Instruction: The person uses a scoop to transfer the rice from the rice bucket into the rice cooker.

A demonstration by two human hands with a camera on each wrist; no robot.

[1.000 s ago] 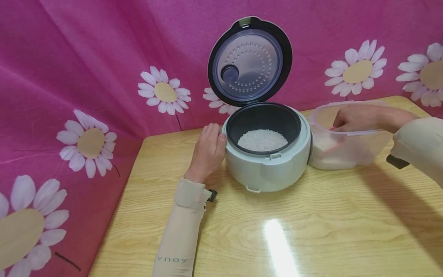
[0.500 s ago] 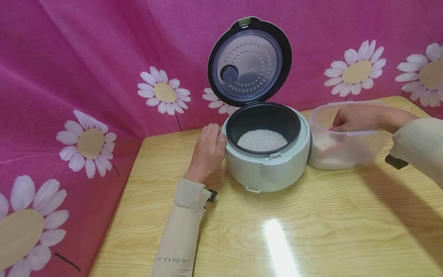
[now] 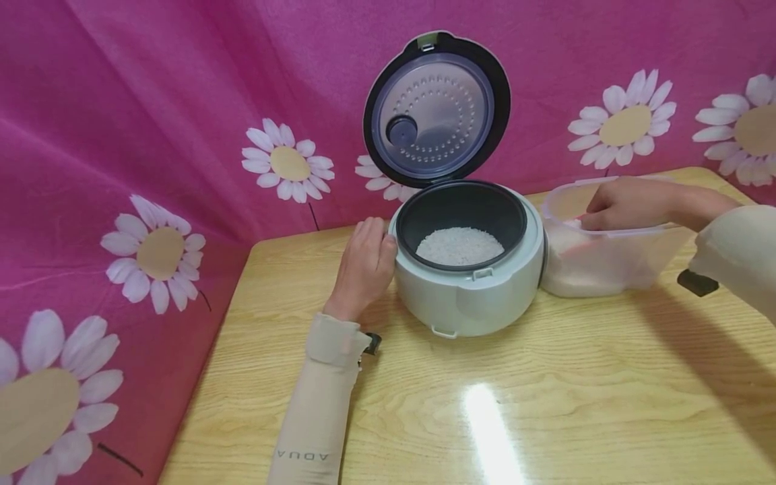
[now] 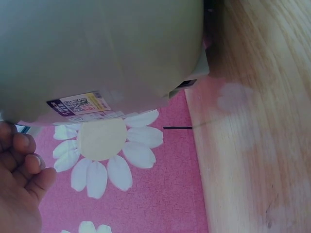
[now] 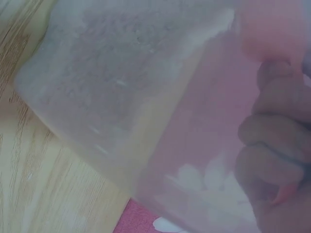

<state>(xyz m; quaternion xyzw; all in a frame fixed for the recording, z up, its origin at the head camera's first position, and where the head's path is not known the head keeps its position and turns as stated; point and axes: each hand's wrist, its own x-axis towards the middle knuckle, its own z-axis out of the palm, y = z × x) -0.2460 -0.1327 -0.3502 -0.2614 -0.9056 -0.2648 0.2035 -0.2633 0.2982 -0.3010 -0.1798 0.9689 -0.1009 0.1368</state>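
Observation:
The white rice cooker (image 3: 467, 303) stands with its lid (image 3: 445, 114) raised and a mound of white rice (image 3: 459, 246) in its dark inner pot (image 3: 424, 215). My left hand (image 3: 362, 266) rests against the cooker's left side; the left wrist view shows its fingers (image 4: 22, 145) loosely bent at the edge. To the right of the cooker is a clear plastic container (image 3: 618, 269) partly filled with rice (image 5: 116, 63). Inside it my right hand (image 3: 636, 202) grips a pink scoop (image 5: 272, 34) by its handle. The container wall blurs the scoop's shape.
Everything stands on a light wooden table (image 3: 424, 404). A pink cloth (image 3: 182, 101) with large daisies hangs close behind and along the left. The raised lid stands near the cloth, and the container sits right beside the cooker.
My right hand has risen slightly inside the container with the pink scoop, and white rice shows at its fingertips. The left hand and the cooker stay where they were.

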